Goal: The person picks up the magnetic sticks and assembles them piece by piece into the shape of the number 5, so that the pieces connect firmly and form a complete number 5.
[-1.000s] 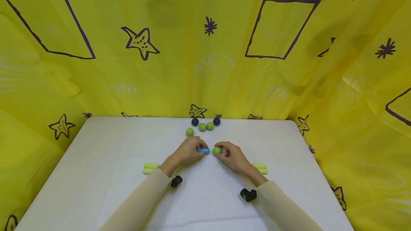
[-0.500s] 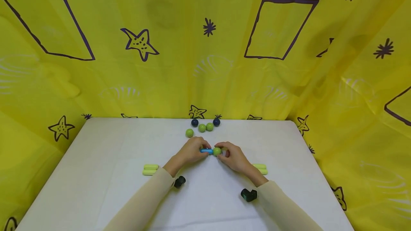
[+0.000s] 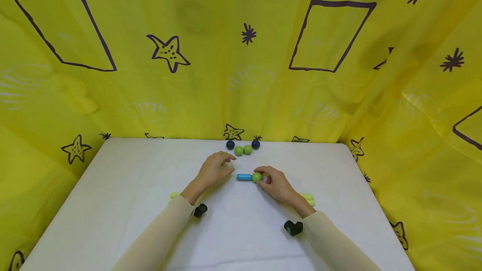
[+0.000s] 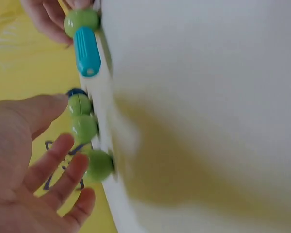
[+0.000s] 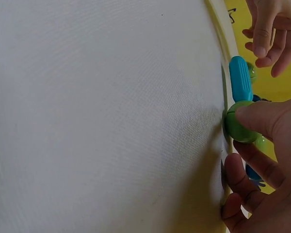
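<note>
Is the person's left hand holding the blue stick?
No, the left hand is open with a gap between it and the blue stick, whose far end meets the green ball the right hand pinches.

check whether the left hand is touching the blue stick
Apart. The head view shows bare white tabletop between the left hand and the blue stick.

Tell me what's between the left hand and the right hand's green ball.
In the head view: the blue stick, touching the green ball, then bare white tabletop toward the left hand.
</note>
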Demonstrator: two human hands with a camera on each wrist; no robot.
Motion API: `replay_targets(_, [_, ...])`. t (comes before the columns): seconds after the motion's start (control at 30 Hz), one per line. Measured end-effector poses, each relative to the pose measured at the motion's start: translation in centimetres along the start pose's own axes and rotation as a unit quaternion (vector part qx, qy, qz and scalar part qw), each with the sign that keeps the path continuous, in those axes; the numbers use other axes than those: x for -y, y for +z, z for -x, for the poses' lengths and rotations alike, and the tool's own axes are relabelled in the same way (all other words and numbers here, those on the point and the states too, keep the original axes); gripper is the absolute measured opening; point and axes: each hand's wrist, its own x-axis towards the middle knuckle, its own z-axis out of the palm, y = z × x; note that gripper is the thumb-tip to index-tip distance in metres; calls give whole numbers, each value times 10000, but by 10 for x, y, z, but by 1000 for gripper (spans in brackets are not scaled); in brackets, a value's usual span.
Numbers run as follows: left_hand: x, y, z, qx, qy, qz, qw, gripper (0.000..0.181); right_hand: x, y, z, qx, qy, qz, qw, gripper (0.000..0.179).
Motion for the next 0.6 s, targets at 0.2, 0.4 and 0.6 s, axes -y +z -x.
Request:
replay_targets(0.2, [9,-4,-2,-711,-542,-473,9949,40,0,-3,-1,42,84,-29,10000,37])
replay_targets(0.4, [13,-1,-7,-1012,-1000,-736,9871,40,-3,-4,-2,-15,159,-45,9999,37])
replay_targets(0.6, [18,4,-13,-994,-1287,-872,9828,42,-5,-5,-2,-42,127,-36,9999,37])
